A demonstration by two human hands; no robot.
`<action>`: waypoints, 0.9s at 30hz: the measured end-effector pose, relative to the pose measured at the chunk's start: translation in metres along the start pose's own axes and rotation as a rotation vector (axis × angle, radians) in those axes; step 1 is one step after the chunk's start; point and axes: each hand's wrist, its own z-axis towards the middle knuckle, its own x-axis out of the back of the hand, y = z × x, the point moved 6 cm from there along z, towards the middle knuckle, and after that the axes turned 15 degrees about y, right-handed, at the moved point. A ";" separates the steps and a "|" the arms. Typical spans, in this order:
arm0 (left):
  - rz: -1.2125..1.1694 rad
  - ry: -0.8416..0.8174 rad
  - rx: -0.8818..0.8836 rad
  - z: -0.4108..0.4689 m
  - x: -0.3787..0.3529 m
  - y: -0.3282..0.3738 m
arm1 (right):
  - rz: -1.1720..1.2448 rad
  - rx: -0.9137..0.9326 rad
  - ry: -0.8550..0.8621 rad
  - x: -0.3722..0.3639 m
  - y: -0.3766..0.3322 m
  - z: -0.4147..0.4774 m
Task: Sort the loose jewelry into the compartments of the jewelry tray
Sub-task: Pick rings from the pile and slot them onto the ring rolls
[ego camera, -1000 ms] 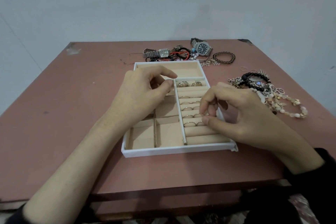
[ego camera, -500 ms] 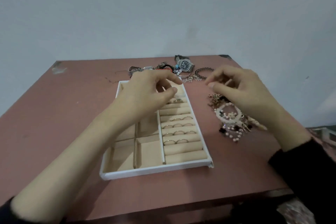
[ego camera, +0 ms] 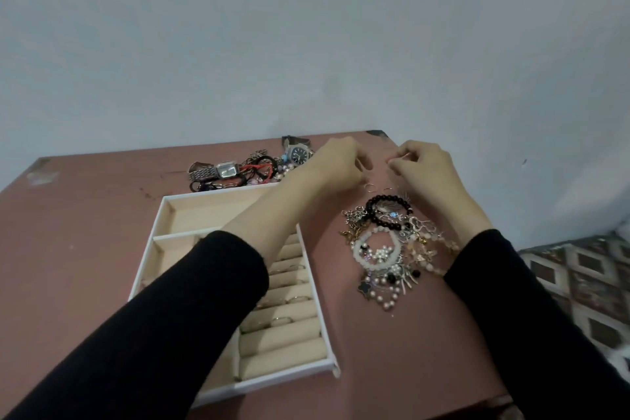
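The right hand (ego camera: 428,170) pinches a thin wire piece (ego camera: 399,156) between thumb and forefinger. The left hand (ego camera: 341,164) hangs beside it with fingers curled; I cannot tell whether it holds anything. Just below them two small hoops (ego camera: 370,186) lie on the tabletop (ego camera: 85,232), then the loose jewelry pile (ego camera: 385,252). The jewelry tray (ego camera: 328,334) sits left of the pile, with rings in its rolls.
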 end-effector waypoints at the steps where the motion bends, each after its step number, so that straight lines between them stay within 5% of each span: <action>1: 0.004 -0.016 0.000 0.003 -0.003 0.000 | -0.006 -0.010 0.005 0.001 0.002 0.001; 27: 0.085 -0.073 0.100 0.009 -0.013 -0.001 | -0.268 0.035 -0.181 -0.007 0.011 0.002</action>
